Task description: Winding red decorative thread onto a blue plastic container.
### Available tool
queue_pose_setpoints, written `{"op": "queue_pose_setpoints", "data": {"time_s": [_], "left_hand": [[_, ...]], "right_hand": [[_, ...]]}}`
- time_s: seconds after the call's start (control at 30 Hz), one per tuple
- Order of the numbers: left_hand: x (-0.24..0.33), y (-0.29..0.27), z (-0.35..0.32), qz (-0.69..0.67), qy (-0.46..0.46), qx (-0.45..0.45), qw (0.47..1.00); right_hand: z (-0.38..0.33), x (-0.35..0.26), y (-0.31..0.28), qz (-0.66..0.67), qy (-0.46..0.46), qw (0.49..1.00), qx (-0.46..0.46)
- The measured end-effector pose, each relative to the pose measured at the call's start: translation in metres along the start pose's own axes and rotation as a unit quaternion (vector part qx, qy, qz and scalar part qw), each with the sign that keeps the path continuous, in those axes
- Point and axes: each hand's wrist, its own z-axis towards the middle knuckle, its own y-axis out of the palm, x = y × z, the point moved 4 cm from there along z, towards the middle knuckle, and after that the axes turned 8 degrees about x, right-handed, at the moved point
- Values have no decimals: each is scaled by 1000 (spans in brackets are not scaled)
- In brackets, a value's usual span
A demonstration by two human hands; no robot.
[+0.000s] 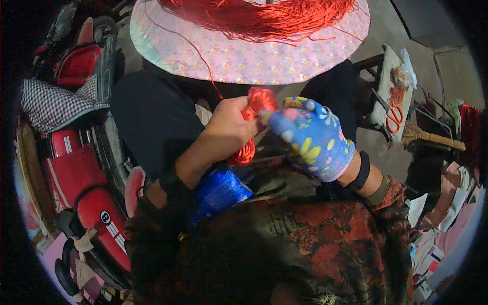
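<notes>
Nearby, scissors (394, 120) and a broom (438, 139) lie right of the gloved hand (311, 137).

We see a blue glove (314, 145) on the R hand (307, 134), w/ yellow, white + pink flowers; blk wristband (363, 171) just beside glove's cuff; dk top (333, 239) w/ red floral print below glove; dk trousers (147, 114) L of it.
</notes>
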Motion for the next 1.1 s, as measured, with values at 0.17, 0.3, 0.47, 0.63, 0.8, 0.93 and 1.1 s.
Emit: {"op": "queue_pose_setpoints", "data": {"time_s": [0.17,0.3,0.47,0.63,0.8,0.93,1.1], "left_hand": [[8,-3,-11,-183,-76,-56,979],[3,-2,-10,-267,-77,-62,959],[9,-2,-11,-295,-57,-68,951],[13,-9,-9,-372,-51,-13,927],[5,0,-10,-324,-133,-24,937],[9,4,-7,-369,-134,-61,917],[11,9,-9,-99,91,-72,988]], "right_hand": [[-13,21,6,104,194,974,44],[-19,42,18,442,334,832,-42],[-2,44,5,291,125,949,-10],[-20,51,24,350,310,880,-87],[-22,60,12,516,313,792,97],[-15,57,23,701,348,604,150],[-15,70,23,473,237,839,129]]}}
